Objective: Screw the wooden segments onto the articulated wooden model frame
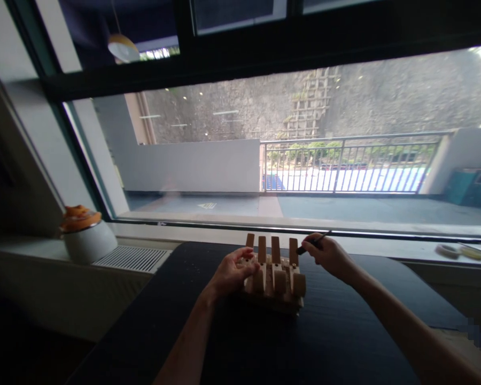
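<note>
A wooden assembly (269,275) with upright slats along its back and thick curved pieces along its front stands on the dark table (324,337). My left hand (234,271) grips its left end, thumb and fingers bent over the wood; part of that end is hidden behind the hand. In my right hand (323,251) is a thin dark pen-like tool, held in a pinch. The tool (302,250) points down and left, its tip close to the rightmost slat (293,248). Whether the tip touches the slat I cannot tell.
A pale pot (88,243) topped with something orange stands on the sill at left, beside a vent grille (132,258). Rolls of tape (448,251) lie on the right of the sill. Behind the table rises a large window (232,160).
</note>
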The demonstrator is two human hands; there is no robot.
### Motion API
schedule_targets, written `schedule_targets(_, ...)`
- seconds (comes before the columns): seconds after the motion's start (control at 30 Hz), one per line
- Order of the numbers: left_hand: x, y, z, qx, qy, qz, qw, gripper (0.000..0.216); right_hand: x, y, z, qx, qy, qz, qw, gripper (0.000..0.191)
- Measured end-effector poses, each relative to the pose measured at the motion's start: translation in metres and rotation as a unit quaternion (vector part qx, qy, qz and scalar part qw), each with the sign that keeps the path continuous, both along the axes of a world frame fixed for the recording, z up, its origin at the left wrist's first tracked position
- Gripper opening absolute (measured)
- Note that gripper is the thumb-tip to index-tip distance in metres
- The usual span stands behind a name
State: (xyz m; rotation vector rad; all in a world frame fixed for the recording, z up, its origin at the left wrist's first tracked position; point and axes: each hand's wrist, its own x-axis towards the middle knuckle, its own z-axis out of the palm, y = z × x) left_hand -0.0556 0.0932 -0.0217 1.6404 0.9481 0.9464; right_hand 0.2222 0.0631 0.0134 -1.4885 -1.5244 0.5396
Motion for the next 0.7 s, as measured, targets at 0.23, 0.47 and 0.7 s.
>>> schedule_targets(0.23, 0.006, 0.011, -0.014, 0.022, -0.035, 0.045, 0.998, 0.033, 0.002, -0.016, -0.042, 0.007, 0.181, -0.117, 0.976, 0.046)
schedule_targets(0.47, 0.005, 0.007, -0.008, 0.045, -0.018, 0.039, 0.998, 0.030, -0.015, -0.021, -0.060, -0.009, 0.201, -0.135, 0.970, 0.041)
schedule_targets(0.7, 0.005, 0.008, -0.009, 0.054, -0.009, 0.042, 0.998, 0.031, -0.020, -0.010, 0.001, 0.028, -0.216, -0.030, 0.976, 0.034)
